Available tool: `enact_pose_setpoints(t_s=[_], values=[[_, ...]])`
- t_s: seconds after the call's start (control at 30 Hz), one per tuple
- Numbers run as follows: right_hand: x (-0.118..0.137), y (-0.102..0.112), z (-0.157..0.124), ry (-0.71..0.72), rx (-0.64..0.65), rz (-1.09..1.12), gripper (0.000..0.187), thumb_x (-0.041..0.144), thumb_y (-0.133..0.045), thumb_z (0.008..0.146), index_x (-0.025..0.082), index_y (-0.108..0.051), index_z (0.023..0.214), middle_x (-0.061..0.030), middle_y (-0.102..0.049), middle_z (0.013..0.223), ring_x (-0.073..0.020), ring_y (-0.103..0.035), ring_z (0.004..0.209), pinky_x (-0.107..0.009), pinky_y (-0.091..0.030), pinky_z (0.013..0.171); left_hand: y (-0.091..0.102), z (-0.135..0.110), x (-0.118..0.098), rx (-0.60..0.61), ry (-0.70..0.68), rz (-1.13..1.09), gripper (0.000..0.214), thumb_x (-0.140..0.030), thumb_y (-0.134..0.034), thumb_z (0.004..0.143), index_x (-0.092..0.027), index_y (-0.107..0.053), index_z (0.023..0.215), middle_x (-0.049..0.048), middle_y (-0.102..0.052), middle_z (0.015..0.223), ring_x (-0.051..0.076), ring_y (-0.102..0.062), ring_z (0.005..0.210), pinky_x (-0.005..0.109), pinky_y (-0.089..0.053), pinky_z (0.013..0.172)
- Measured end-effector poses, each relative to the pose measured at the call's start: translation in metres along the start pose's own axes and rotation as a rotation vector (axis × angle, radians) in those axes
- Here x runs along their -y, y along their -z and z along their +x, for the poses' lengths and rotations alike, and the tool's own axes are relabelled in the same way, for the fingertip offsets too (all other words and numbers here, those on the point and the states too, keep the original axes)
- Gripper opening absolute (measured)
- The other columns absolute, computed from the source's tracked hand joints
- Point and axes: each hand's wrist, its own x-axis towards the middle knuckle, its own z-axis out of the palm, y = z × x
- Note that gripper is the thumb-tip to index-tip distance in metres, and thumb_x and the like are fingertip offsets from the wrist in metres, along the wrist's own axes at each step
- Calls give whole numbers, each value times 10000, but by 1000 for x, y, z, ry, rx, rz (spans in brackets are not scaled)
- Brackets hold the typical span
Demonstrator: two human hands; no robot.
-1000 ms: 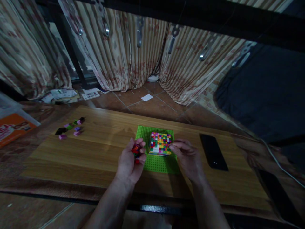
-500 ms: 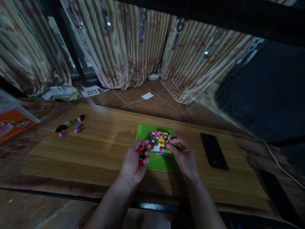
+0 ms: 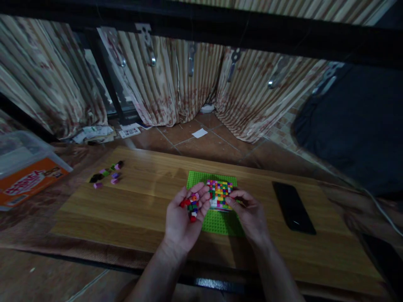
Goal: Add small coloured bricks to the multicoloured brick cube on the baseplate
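Palm up, my left hand (image 3: 184, 220) cups several loose toy bricks (image 3: 192, 205) in red, green, blue, pink and white. Its fingertips come up close to the left side of a block built of many-coloured bricks (image 3: 220, 195). That block stands on a green studded baseplate (image 3: 217, 224). At the block's right side is my right hand (image 3: 252, 214), thumb and forefinger drawn together at its upper surface. Whatever lies between those fingertips is too small or hidden to make out.
More loose bricks (image 3: 107, 173) lie at the left of the wooden tabletop (image 3: 141, 209). A black phone (image 3: 292, 206) rests on the right. Beyond the left edge stands a clear plastic box with an orange label (image 3: 31, 180). A dark bar (image 3: 201, 21) crosses overhead.
My left fingers have unfolded, showing more of the bricks in the palm. My right hand stays by the block's right side. The whole view has shifted, bringing more of the plastic box into sight.
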Motion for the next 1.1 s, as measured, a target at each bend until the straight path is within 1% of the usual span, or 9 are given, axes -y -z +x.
enact_pose_setpoints(t_s=[0.1,0.2,0.3,0.4,0.5,0.67,0.77,0.93,1.1], values=[[13,1,-1,107,-81,-58,123,338,-759,706,225,-710,704,-46,-624,1013,-237,-575,1046,-377,-457,874,-4,-4,1,97,36,-15,324,-255,-460,889,-59,-688,1009,183,-699,1054,215,-674,942,313,-560,810],[36,0,-8,269,-195,-109,77,314,-715,776,241,-714,749,-48,-622,1016,-229,-577,1052,-401,-449,906,-6,-6,4,158,77,-28,367,-265,-459,884,-41,-669,1084,198,-668,1165,249,-636,1079,343,-534,891],[59,-5,-18,419,6,-251,86,272,-657,841,288,-731,882,-41,-628,1050,-214,-594,1023,-400,-466,901,-7,-6,9,182,100,-30,372,-274,-458,889,-39,-670,1084,191,-673,1153,254,-625,1092,344,-535,877],[74,-12,-27,499,176,-423,218,231,-600,884,334,-710,1041,-34,-621,1116,-218,-565,1067,-405,-476,906,-9,-7,13,164,106,-47,292,-249,-475,889,-90,-691,1004,137,-707,1029,205,-652,980,290,-551,778],[77,-16,-29,543,249,-548,259,212,-581,895,329,-691,1098,-37,-614,1145,-224,-540,1091,-411,-473,907,-11,-9,17,122,125,-89,233,-219,-482,894,-113,-688,872,78,-699,832,129,-641,757,220,-537,663],[70,-14,-26,532,220,-539,181,219,-573,907,309,-711,984,-20,-634,1095,-210,-551,1070,-399,-464,906,-13,-9,20,145,140,-79,282,-209,-451,914,-95,-678,790,72,-672,752,112,-614,659,219,-534,634],[67,-10,-25,501,167,-481,149,240,-577,908,301,-698,969,-19,-641,1080,-202,-574,1055,-386,-466,908,-8,-7,22,135,96,3,200,-186,-517,885,-101,-680,809,62,-674,782,115,-624,674,224,-532,619],[70,-5,-25,511,146,-495,114,255,-577,910,287,-676,956,-25,-673,994,-204,-610,985,-361,-478,851,-2,-7,23,116,36,230,156,-255,-673,801,-100,-663,790,11,-601,678,42,-505,514,117,-288,370],[74,-2,-26,523,205,-567,124,212,-533,926,260,-646,947,-28,-668,938,-188,-611,914,-321,-478,795,-5,-11,24,199,23,392,314,-401,-704,762,-100,-628,714,3,-573,665,-3,-342,422,127,-137,344]])
